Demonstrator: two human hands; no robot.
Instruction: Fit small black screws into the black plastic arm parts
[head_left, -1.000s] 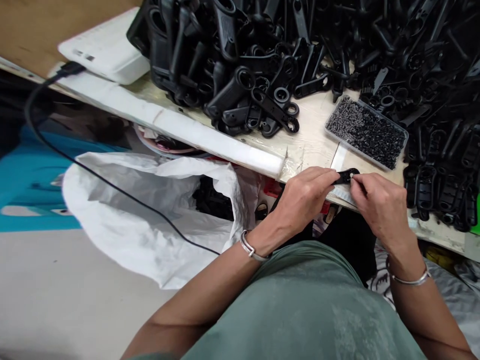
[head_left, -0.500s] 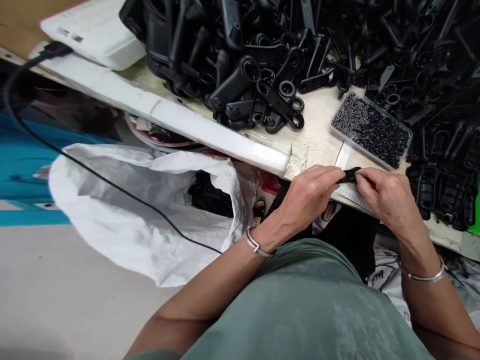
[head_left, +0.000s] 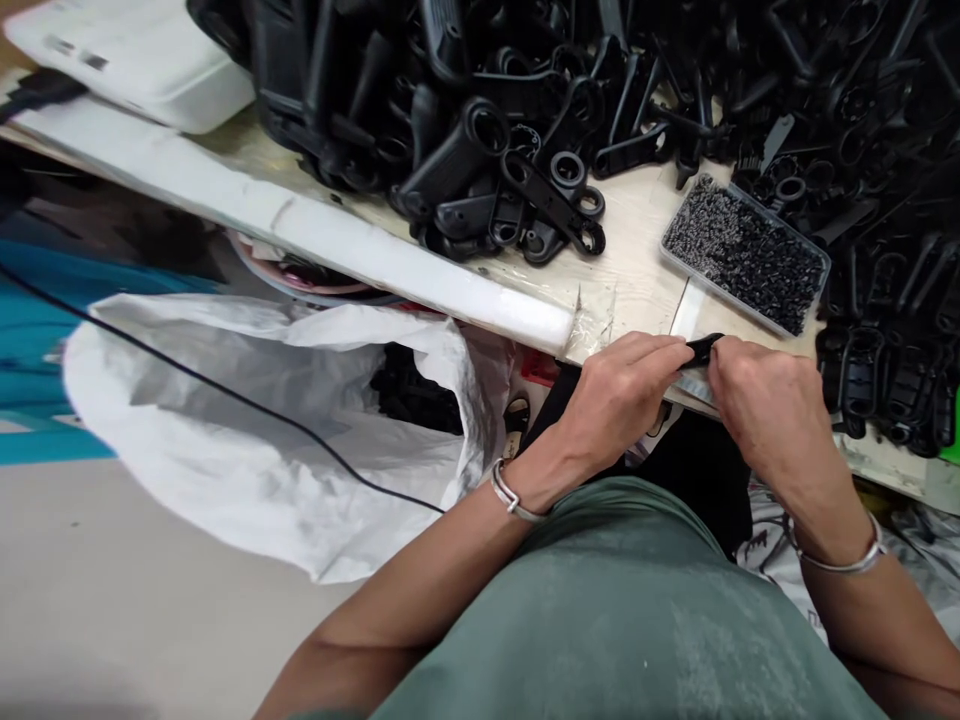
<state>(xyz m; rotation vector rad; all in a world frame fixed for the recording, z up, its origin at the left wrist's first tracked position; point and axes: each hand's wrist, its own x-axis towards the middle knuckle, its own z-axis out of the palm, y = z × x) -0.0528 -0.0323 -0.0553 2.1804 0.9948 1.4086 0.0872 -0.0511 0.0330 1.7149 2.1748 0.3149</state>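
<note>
My left hand (head_left: pixel 619 395) and my right hand (head_left: pixel 769 415) meet at the near edge of the workbench (head_left: pixel 630 270), both with fingers closed on one small black plastic part (head_left: pixel 703 349). Only a short stretch of that part shows between the fingertips. A clear tray of small black screws (head_left: pixel 746 255) lies just beyond my hands. A large heap of black plastic handles and clips (head_left: pixel 525 110) covers the bench behind it.
A white woven sack (head_left: pixel 262 420) gapes open on the floor left of my lap, with dark parts inside. A black cable (head_left: pixel 225 395) crosses it. A white box (head_left: pixel 135 60) sits at the bench's far left corner. More black parts (head_left: pixel 892 375) lie at right.
The view has drifted slightly. My right hand's fingers have closed further over the black part, hiding more of it. Both hands stay at the same spot on the bench edge.
</note>
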